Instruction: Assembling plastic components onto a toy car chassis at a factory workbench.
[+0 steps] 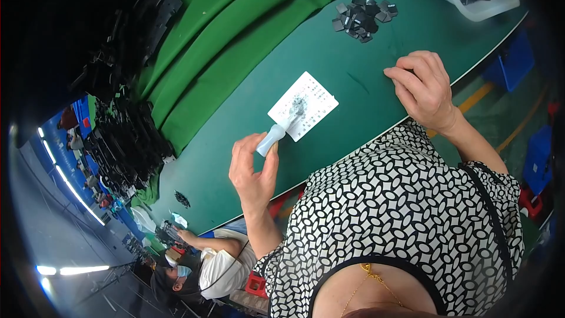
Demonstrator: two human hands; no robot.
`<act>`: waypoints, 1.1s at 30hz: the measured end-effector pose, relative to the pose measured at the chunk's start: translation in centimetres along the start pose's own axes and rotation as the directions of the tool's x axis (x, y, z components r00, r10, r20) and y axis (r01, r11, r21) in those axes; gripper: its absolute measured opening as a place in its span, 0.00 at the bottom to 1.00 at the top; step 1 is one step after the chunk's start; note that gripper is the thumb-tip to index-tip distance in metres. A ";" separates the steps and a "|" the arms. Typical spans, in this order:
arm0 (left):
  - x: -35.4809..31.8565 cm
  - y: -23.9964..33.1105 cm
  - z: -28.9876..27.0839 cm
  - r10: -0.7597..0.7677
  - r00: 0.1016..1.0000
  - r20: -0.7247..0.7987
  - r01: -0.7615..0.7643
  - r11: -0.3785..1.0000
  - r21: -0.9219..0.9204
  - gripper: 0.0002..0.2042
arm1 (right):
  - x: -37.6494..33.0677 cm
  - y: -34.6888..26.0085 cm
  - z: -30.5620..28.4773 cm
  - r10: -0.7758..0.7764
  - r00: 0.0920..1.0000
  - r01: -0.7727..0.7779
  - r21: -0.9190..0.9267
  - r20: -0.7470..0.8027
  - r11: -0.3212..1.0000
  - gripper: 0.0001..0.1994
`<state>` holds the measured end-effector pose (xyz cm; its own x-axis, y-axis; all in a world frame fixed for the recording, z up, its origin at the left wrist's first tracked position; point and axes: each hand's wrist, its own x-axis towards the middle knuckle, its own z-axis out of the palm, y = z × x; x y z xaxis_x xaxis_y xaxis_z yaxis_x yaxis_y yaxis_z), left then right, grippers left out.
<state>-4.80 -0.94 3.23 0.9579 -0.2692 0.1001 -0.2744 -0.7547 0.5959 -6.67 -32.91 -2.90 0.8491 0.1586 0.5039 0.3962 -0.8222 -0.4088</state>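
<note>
My left hand (254,168) pinches a pale blue-white tool (272,139) with a thick handle and a narrow neck. Its tip reaches over a white sheet (318,101) with rows of small marks, lying on the green table. A patch of small dark bits (299,106) covers the middle of the sheet around the tip; their kind is too small to tell. To the right of the sheet, my right hand (425,89) hovers near the table's front edge with curled fingers, thumb and forefinger close together. Whatever they may hold is hidden.
A loose pile of small black pieces (362,19) lies beyond the sheet. At far right stands a white bin (489,7) of black parts. Green cloth (235,17) runs along the back, beside stacked black parts (126,147). Another person (226,265) sits at the left.
</note>
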 end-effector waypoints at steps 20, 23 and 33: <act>-1.0 -1.6 -0.3 -0.244 0.967 0.068 0.253 0.945 -0.206 0.13 | 0.1 0.0 0.1 -0.017 1.000 0.017 -0.005 -0.003 1.000 0.12; -1.5 -2.1 -0.4 -0.324 0.940 0.105 0.340 0.879 -0.334 0.13 | 0.2 -0.1 0.0 -0.023 1.000 0.023 -0.004 0.000 1.000 0.12; -2.2 -3.5 0.5 -0.311 0.918 0.247 0.385 0.548 -0.743 0.21 | 0.3 -0.6 -0.2 0.003 1.000 -0.003 0.000 0.013 1.000 0.11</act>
<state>-6.04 2.00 0.53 0.9435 -0.1603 -0.2900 0.2817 -0.0728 0.9567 -6.69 -32.51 -2.33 0.8545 0.1632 0.4931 0.3940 -0.8224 -0.4104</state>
